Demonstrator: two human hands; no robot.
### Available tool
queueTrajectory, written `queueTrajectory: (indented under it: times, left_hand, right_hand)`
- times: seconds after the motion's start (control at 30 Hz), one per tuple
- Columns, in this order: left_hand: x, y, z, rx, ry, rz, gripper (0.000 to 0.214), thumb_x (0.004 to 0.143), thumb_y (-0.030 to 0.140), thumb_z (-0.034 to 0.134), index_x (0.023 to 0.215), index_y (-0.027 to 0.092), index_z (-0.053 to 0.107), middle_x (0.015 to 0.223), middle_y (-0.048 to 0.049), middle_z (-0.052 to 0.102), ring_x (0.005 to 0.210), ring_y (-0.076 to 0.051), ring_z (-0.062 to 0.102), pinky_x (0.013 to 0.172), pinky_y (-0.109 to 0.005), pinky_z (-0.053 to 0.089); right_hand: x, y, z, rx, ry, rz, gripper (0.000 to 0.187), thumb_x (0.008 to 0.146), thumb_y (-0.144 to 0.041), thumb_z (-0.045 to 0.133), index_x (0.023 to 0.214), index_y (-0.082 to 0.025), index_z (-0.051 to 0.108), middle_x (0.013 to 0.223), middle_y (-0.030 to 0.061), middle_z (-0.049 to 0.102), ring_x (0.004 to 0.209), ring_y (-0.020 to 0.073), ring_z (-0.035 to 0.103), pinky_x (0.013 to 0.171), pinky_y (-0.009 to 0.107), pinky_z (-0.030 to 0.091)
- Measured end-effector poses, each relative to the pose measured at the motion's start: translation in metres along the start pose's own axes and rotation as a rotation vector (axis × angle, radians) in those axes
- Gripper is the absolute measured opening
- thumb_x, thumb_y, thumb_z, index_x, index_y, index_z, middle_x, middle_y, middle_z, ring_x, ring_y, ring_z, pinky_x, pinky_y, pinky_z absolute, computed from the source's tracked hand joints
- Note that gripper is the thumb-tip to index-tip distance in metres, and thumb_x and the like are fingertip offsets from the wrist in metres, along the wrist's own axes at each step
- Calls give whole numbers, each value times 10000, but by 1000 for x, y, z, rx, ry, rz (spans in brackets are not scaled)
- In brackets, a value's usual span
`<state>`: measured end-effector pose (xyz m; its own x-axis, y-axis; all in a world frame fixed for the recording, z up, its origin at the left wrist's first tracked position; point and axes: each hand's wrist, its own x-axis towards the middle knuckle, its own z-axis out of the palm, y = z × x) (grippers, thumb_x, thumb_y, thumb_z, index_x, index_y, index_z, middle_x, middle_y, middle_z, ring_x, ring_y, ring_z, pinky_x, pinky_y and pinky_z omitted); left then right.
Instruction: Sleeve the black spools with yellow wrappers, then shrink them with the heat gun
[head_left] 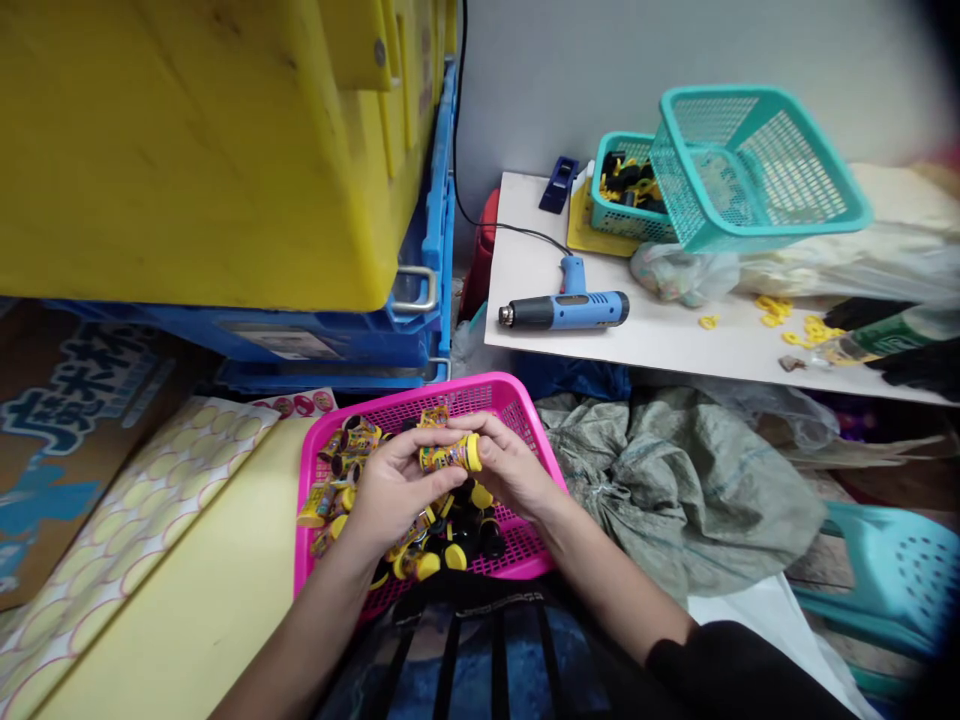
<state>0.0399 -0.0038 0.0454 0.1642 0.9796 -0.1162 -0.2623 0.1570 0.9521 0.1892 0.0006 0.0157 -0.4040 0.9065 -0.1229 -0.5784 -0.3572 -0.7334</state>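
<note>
Between my two hands, above a pink basket (540,440), lies a small yellow bottle (450,455) with a printed wrap and a yellow cap. My left hand (401,475) grips its body from the left, thumb along the near side. The fingers of my right hand (510,465) close on the capped end. Below, the basket holds many similar small bottles (319,500), some with yellow caps and others showing dark ends. Part of the pile is hidden behind my hands and forearms.
A blue heat gun (574,308) lies on a white shelf (645,345) beside teal baskets (757,170) and scattered yellow rings (776,308). Stacked yellow (187,150) and blue crates (337,340) stand left. A grey-green sack (675,490) and a teal stool (900,570) are right.
</note>
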Motion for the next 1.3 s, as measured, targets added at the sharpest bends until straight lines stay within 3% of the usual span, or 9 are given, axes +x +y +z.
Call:
queueTrajectory:
  times: [0.2,0.4,0.5,0.7,0.8,0.87,0.97,1.1,1.3]
  left_hand:
    - [-1,1,-2,89,7,57,257,628,161,811,861,200,710,873,-16,709,878,-163,659,805,-262,533]
    - [-2,11,4,184,-14,-8,274,607,153,796,857,201,695,898,-3,715,818,-147,667,729,-232,537]
    - [-2,10,6,207,-5,-2,261,602,173,792,849,197,712,895,-14,736,814,-159,677,730,-241,541]
    - [-1,-3,9,277,59,21,271,629,236,779,892,186,730,937,-54,750,887,-216,691,804,-316,561]
    - [-1,-2,8,310,105,-6,345,671,289,763,1000,189,727,1084,-86,718,999,-252,670,841,-350,567]
    - [-3,3,5,241,83,-53,410,723,342,733,1112,216,699,1237,-97,654,1086,-270,639,855,-362,568]
    - [-7,9,-4,-6,-26,-168,453,812,409,650,1244,275,628,1358,-84,580,1125,-278,626,858,-382,573]
    - [-7,4,-15,-36,-54,-266,380,753,400,731,1091,227,724,1182,-94,697,992,-257,688,818,-334,580]
    - [-4,3,-14,-124,75,-164,255,651,352,810,831,179,758,862,-75,761,763,-202,709,739,-295,585]
  right_hand:
    - [0,-4,-5,-200,-4,-78,312,788,-450,713,1012,-241,654,916,4,638,765,118,598,696,248,491]
    - [2,-3,-9,-183,-92,11,450,801,-537,662,1143,-248,619,1122,50,606,980,171,594,835,299,471]
    - [2,3,-11,-149,-102,25,509,762,-575,681,1151,-256,603,1114,53,611,956,181,606,854,329,469]
    - [3,5,-14,-326,-49,-64,428,801,-581,632,1067,-246,639,1128,56,620,1096,221,567,999,397,401]
    - [4,6,-11,-396,78,-164,369,865,-530,576,1111,-261,625,1139,52,617,1106,215,560,994,388,410]
    - [4,6,-10,-416,143,-250,353,848,-483,622,1136,-281,614,1114,43,616,1064,206,573,943,363,443]
    - [3,2,-12,-495,117,-306,328,789,-402,714,1089,-283,660,1062,36,610,1010,195,580,904,333,455]
    - [-1,-6,-15,-518,103,-303,325,754,-426,738,1032,-261,707,1011,45,618,970,199,588,869,332,470]
    - [-5,-8,-12,-427,76,-225,401,668,-413,810,1025,-279,687,906,36,654,830,208,618,787,372,502]
